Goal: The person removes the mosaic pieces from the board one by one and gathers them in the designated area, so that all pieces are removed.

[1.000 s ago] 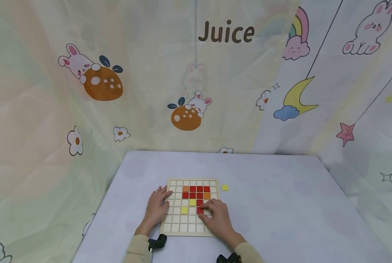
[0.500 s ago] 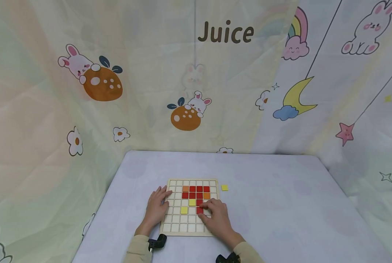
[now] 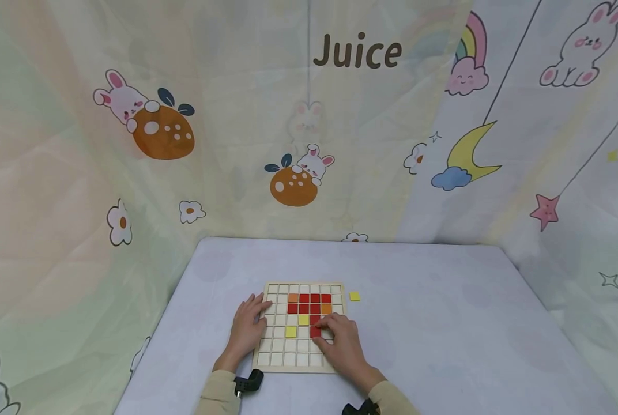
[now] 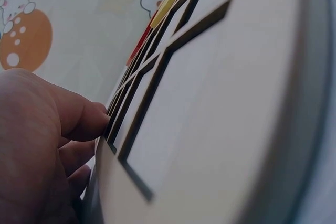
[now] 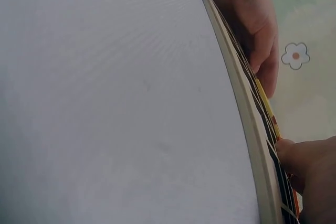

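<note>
A wooden grid board (image 3: 280,360) lies in front of me, with several red, orange and yellow square tiles set in its cells. My left hand (image 3: 247,327) rests along the left rim, its index finger reaching over the border. In the left wrist view its fingertips (image 4: 97,121) lie right at the grid's edge. Over the lower right of the pattern, my right hand (image 3: 346,343) pinches the lowest red tile (image 3: 315,332) between thumb and index finger. The right wrist view shows that thumb (image 5: 289,153) close against the board, the tile mostly hidden there.
One loose yellow tile (image 3: 354,296) lies on the table just right of the board's top corner. The white-covered table (image 3: 444,323) extends well to the right. A printed cloth backdrop (image 3: 226,173) stands behind it and along the sides.
</note>
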